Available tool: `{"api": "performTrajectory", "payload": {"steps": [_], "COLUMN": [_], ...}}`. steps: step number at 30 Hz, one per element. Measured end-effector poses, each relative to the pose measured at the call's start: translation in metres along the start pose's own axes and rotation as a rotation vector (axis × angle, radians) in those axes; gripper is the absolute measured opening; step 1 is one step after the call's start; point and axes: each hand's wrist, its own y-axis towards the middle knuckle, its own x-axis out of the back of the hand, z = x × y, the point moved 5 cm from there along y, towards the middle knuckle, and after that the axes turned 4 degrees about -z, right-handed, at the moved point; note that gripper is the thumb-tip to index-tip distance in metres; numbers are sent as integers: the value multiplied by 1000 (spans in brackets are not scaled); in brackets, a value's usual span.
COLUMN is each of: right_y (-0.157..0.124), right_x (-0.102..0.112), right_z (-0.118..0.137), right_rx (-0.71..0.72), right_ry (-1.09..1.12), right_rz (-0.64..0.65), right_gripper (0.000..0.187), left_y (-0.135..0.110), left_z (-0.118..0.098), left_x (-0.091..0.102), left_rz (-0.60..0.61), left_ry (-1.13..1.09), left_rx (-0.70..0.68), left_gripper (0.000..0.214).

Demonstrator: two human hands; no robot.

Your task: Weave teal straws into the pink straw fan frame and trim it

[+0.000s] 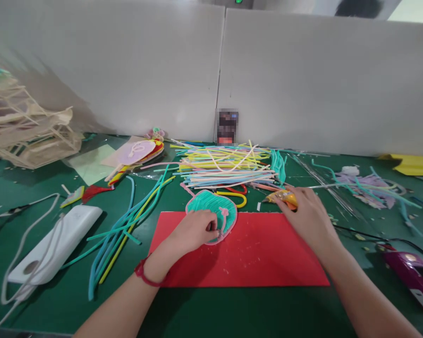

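A teal, fan-shaped craft piece (202, 201) with pink edging lies over the back edge of a red sheet (268, 253). On its face is a pink flower with a strip for a stem (224, 217). My left hand (199, 227) rests on this piece, its fingers curled and the fingertips pinched at the strip's lower end. Beyond the sheet's back right edge, my right hand (305, 211) is closed around a small yellow tool (285, 199) with a pointed tip, like a utility knife. Part of the tool is covered by the fingers.
Coloured strips (225, 164) are piled behind the sheet, near scissors (241, 201) with red and yellow handles. More strips (127, 230) and a white power strip (59, 244) lie left. Finished fans (137, 152) and a stick model (31, 126) stand farther back. A purple device (411, 272) lies right.
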Motion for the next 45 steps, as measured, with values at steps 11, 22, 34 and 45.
{"api": "performTrajectory", "payload": {"steps": [11,22,34,45], "right_y": [-24,-51,-54,-51], "right_x": [-35,-12,-17,-13], "right_z": [37,82,84,83], "right_rx": [96,25,282,318], "right_ry": [505,1084,764,732], "right_rz": [238,994,492,413], "right_gripper": [21,7,15,19], "left_y": [-2,-1,5,4], "left_z": [1,2,11,13], "left_x": [-2,-5,-7,-7], "left_rz": [5,20,33,47], "left_ry": [52,48,-78,-92], "left_rx": [62,67,99,88], "left_gripper": [13,19,16,15]}}
